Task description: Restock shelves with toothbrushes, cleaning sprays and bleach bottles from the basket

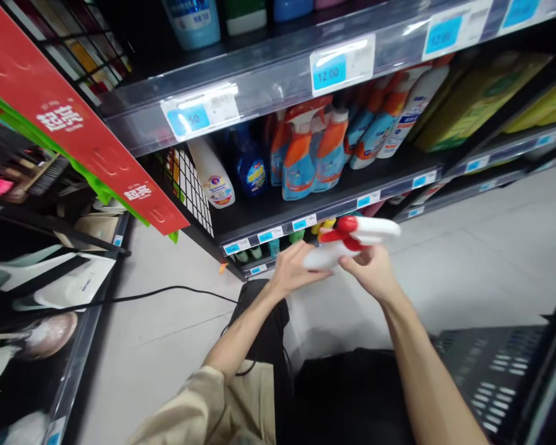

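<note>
A white spray bottle [328, 254] with a red and white trigger head is held in front of the lower shelves, tilted with its head toward the right. Around the bottle's body on the left, my left hand [293, 267] is closed. At the head end, my right hand [373, 272] grips it near the neck, with the thumb toward me. The bottle is slightly blurred, so its label cannot be read. Beyond the hands, orange and blue spray bottles [299, 164], a dark blue bottle [251, 170] and a white bottle [215, 176] stand on a shelf.
A grey shopping basket [484, 371] is at the lower right. A shelf edge with price tags [304, 222] runs just behind the hands. On the left stands another rack [81, 352] with household goods. A black cable [167, 288] crosses above the tiled floor [157, 346].
</note>
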The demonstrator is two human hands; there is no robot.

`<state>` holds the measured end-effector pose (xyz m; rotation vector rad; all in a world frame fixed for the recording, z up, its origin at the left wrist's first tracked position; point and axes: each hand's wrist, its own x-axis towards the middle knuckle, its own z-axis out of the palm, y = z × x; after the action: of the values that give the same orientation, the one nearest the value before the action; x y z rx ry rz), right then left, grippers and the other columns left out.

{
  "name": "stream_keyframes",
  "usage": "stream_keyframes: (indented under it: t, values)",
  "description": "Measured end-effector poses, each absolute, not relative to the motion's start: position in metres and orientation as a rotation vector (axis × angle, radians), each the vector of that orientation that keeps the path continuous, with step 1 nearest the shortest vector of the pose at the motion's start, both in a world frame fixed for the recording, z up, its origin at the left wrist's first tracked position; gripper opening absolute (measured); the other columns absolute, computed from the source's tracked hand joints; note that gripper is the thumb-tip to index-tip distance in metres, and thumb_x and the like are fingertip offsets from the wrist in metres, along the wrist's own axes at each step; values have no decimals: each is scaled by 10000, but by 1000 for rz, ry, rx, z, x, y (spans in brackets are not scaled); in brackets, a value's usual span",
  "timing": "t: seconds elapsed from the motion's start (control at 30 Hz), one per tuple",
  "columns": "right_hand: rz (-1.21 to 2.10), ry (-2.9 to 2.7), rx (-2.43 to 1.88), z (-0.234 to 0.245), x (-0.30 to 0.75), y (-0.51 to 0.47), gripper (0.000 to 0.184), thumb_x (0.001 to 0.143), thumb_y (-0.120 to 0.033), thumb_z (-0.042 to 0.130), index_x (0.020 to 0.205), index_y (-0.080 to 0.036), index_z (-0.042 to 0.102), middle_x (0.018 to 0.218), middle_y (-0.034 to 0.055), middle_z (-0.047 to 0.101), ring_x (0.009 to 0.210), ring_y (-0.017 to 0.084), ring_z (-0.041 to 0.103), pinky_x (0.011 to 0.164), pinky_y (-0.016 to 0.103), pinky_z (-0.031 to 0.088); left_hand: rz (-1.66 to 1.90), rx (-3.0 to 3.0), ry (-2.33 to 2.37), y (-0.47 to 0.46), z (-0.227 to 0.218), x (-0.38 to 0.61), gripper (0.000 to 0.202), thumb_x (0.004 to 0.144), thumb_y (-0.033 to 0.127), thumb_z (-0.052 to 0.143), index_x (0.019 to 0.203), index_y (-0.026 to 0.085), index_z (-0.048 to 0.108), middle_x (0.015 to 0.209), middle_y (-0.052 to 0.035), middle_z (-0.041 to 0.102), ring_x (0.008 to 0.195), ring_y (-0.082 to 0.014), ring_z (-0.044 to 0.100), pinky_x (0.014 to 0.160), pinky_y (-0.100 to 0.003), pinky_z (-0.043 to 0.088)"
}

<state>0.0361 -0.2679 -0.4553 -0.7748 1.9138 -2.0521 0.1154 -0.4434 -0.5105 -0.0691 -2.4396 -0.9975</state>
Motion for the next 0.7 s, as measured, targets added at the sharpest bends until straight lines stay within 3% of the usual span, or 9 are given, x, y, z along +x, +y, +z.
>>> stream_keyframes:
  t: [0.07, 0.13, 0.37, 0.53, 0.7]
  values:
    - [-2054, 1841, -800, -458, 31, -269, 632, 741, -637, 884, 1203, -262, 670, 1321, 144, 729, 1088, 298, 759, 925, 456, 654, -931, 95, -2302, -457, -494, 113, 605, 733, 695, 865, 1056, 210, 701, 935, -53, 696, 833, -211, 697, 775, -324, 581]
    - [-2054, 1829, -769, -460, 27, -269, 597, 828, -648, 818, 1255, -271, 638, 1356, 148, 713, 1052, 269, 770, 906, 448, 659, -855, 173, -2170, -472, -475, 108, 627, 696, 695, 891, 1035, 205, 694, 908, -33, 671, 814, -188, 678, 746, -292, 560]
    - [-2049, 1867, -639, -454, 29, -272, 532, 933, -719, 657, 1166, -242, 691, 1056, 122, 795, 862, 248, 782, 748, 400, 674, -617, 126, -2079, -529, -436, 85, 598, 729, 682, 878, 1008, 195, 669, 917, -17, 642, 836, -165, 651, 739, -267, 532]
    - [-2031, 1852, -640, -451, 33, -271, 534, 947, -724, 632, 1114, -225, 723, 1007, 125, 798, 812, 246, 775, 709, 380, 668, -598, 291, -2019, -558, -440, 75, 684, 645, 677, 933, 1023, 183, 646, 952, -39, 663, 900, -202, 677, 820, -304, 573]
    - [-2033, 1808, -658, -455, 34, -266, 533, 993, -709, 572, 1124, -217, 732, 999, 118, 799, 802, 229, 772, 696, 345, 659, -550, 389, -2055, -583, -445, 72, 644, 638, 573, 975, 1025, 173, 652, 1020, -80, 680, 1007, -261, 694, 905, -351, 578]
